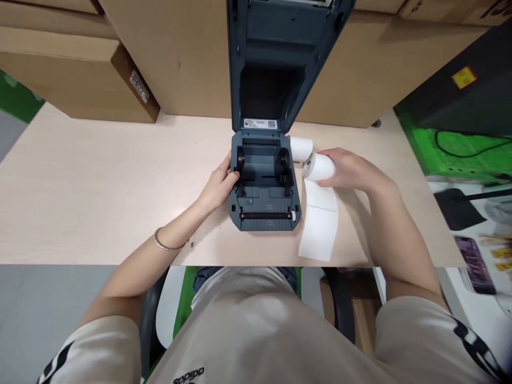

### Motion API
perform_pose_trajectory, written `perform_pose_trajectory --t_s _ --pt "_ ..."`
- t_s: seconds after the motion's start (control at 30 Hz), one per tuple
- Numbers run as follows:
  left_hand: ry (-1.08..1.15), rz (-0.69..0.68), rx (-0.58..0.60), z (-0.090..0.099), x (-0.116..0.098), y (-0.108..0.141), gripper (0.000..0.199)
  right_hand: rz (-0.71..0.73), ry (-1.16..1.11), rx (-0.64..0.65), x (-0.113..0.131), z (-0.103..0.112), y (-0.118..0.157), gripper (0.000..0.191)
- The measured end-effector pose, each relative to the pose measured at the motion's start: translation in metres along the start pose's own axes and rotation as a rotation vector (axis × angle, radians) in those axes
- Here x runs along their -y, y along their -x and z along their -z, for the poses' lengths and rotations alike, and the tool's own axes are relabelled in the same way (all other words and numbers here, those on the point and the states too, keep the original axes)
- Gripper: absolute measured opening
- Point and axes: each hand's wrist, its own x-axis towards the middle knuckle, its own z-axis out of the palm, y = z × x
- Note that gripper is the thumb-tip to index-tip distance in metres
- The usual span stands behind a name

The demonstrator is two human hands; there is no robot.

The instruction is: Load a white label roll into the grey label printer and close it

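A dark grey label printer (264, 207) stands on the table with its lid (276, 48) raised and its inner bay bare. My left hand (221, 184) grips the printer's left side, thumb over the rim and fingers partly hidden beside it. Right of the printer, my right hand (347, 169) is closed around a white label roll (321, 167). From this roll a loose strip of labels (319, 234) runs down toward the table's front edge. A second white roll (301, 148) lies behind, close to the printer's right side. The fingertips of my right hand are partly hidden by the roll.
Large cardboard boxes (192, 64) line the back of the table (100, 197). A smaller box (80, 80) sits at the back left. To the right, a lower white surface holds a phone (474, 265) and a black flat piece (460, 209).
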Motion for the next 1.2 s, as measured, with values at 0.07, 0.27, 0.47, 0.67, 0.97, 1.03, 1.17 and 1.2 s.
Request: perform_pose_trajectory --t_s 0.07,0.27,0.47,0.67,0.97,1.03,1.17,1.2 --pt "0.015 -0.008 0.002 -0.001 -0.002 0.000 0.068 0.010 0.002 -0.025 -0.005 0.009 0.012 0.066" --pt "-0.015 -0.034 0.013 0.000 -0.003 0.002 0.069 0.037 -0.058 -0.184 0.018 0.056 0.057 0.072" --pt "-0.053 -0.007 0.022 0.003 -0.003 0.001 0.070 0.380 -0.129 -0.253 0.097 0.067 0.037 0.071" --pt "-0.049 -0.024 0.026 0.003 -0.004 0.000 0.065 0.484 -0.015 -0.129 0.146 0.045 -0.020 0.060" --pt "-0.081 0.023 0.011 0.002 -0.007 0.000 0.070 0.405 0.199 0.048 0.150 0.015 -0.063 0.046" --pt "-0.080 0.018 0.011 0.002 -0.008 0.000 0.070 0.423 0.178 0.047 0.147 0.006 -0.069 0.048" --pt "-0.079 0.009 0.016 0.002 -0.008 0.000 0.072 0.469 0.123 0.035 0.139 -0.005 -0.077 0.048" --pt "-0.082 0.012 0.015 0.002 -0.008 0.000 0.073 0.474 0.120 0.033 0.138 -0.006 -0.078 0.048"
